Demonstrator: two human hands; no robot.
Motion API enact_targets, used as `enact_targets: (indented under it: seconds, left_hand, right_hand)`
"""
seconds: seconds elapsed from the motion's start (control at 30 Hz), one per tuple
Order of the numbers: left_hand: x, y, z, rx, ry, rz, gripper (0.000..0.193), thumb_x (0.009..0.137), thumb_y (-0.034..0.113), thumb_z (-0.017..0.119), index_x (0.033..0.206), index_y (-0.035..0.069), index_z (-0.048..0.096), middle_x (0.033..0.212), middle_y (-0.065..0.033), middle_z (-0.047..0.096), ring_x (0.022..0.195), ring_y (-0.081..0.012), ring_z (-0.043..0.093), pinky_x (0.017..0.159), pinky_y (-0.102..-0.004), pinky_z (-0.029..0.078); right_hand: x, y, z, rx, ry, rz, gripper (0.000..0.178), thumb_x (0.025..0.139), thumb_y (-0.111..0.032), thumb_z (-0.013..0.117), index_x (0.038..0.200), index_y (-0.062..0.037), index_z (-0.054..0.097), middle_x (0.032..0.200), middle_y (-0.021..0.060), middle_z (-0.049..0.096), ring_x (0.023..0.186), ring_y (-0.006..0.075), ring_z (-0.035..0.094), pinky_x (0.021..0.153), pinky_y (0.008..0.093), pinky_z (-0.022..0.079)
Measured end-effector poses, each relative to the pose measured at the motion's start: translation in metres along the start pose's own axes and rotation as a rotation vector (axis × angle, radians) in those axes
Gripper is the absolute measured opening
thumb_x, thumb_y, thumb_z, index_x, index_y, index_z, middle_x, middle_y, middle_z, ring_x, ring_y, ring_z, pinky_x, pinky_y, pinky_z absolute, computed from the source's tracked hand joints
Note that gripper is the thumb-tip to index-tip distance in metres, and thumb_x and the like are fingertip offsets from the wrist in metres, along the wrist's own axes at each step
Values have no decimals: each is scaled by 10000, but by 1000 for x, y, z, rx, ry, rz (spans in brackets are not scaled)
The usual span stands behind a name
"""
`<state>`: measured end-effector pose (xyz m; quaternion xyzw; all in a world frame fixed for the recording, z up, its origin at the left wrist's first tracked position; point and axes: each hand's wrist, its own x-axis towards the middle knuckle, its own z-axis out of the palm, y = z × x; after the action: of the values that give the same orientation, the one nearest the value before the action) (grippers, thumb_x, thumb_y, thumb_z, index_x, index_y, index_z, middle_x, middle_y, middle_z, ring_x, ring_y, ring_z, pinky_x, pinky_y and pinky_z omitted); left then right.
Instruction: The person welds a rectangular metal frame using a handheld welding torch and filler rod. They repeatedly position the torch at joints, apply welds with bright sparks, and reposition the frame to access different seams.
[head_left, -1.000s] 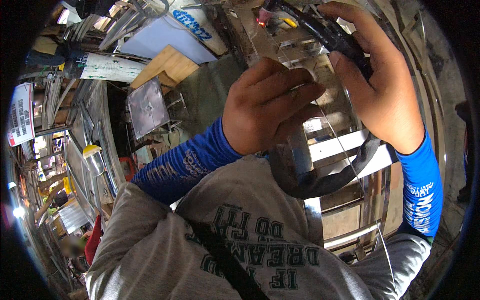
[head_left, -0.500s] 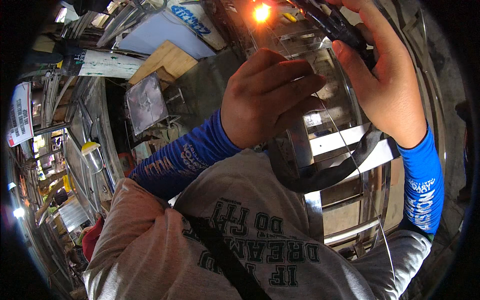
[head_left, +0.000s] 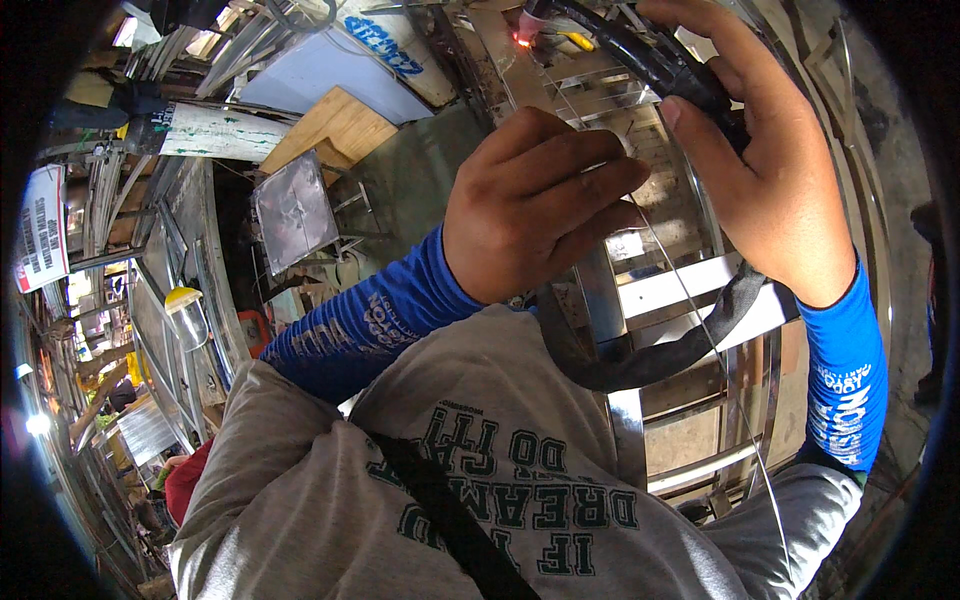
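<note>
My right hand [head_left: 765,150] is closed around the black handle of a welding torch [head_left: 630,50]. The torch's pinkish nozzle points down at a small red-glowing spot [head_left: 522,40] on a metal frame [head_left: 690,285]. Pinched in the fingers of my left hand [head_left: 545,195] is a thin filler rod [head_left: 700,300]. One end of the rod reaches toward the glowing spot; its long tail runs back past my right side. A thick black cable sleeve [head_left: 640,368] loops from below the right hand across the frame.
A wooden board [head_left: 330,130] and a square grey metal plate [head_left: 295,212] are left of the frame. Farther left hangs a yellow-capped lamp [head_left: 186,310]. Metal lengths [head_left: 235,60] are stacked at the far left, and curved metal strips [head_left: 850,110] lie at the right.
The bright orange glare at the torch tip has died to a small red glow, and the nozzle now shows. Both hands keep nearly the same place and hold.
</note>
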<state>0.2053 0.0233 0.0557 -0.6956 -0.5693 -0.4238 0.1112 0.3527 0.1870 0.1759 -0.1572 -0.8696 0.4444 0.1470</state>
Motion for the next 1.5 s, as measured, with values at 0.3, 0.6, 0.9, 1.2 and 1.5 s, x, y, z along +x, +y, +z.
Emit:
enact_targets:
  seconds: [0.3, 0.6, 0.9, 1.2, 1.5]
  left_hand:
    - [-6, 0, 5, -21, 24, -69, 331, 831, 265, 912, 1122, 121, 850, 1150, -53, 790, 997, -222, 735, 865, -367, 577]
    - [1, -2, 2, 0, 3, 21, 437, 775, 214, 920, 1181, 79, 829, 1140, -90, 782, 928, -259, 698, 785, -367, 593]
    - [2, -1, 0, -17, -7, 4, 459, 748, 197, 936, 1177, 72, 828, 1108, -94, 782, 915, -261, 697, 778, -369, 594]
    - [-4, 2, 0, -23, -6, -72, 393, 827, 196, 929, 1208, 164, 836, 1168, -29, 787, 949, -245, 702, 818, -370, 593]
    - [1, -2, 1, 6, 0, 5, 428, 771, 210, 920, 1170, 83, 834, 1143, -93, 780, 951, -271, 695, 804, -373, 592]
  right_hand:
    - [-14, 48, 22, -248, 196, -344, 625, 903, 129, 655, 1506, 48, 512, 1445, 236, 590, 1378, 317, 594, 1163, 376, 446]
    - [-8, 30, 19, -138, 170, -255, 577, 897, 124, 682, 1446, 7, 550, 1264, 178, 632, 1130, 261, 676, 959, 363, 536]
    - [-9, 17, 13, -138, 104, -181, 572, 900, 123, 681, 1444, 11, 547, 1277, 193, 636, 1137, 275, 689, 942, 376, 544]
    - [-7, 48, 8, -194, 67, -242, 579, 957, 111, 651, 1507, -29, 537, 1380, 198, 641, 1272, 256, 664, 1044, 371, 530]
    - [-4, 3, 8, 39, 105, -63, 565, 910, 129, 640, 1457, 32, 536, 1285, 198, 608, 1193, 285, 658, 1026, 372, 524]
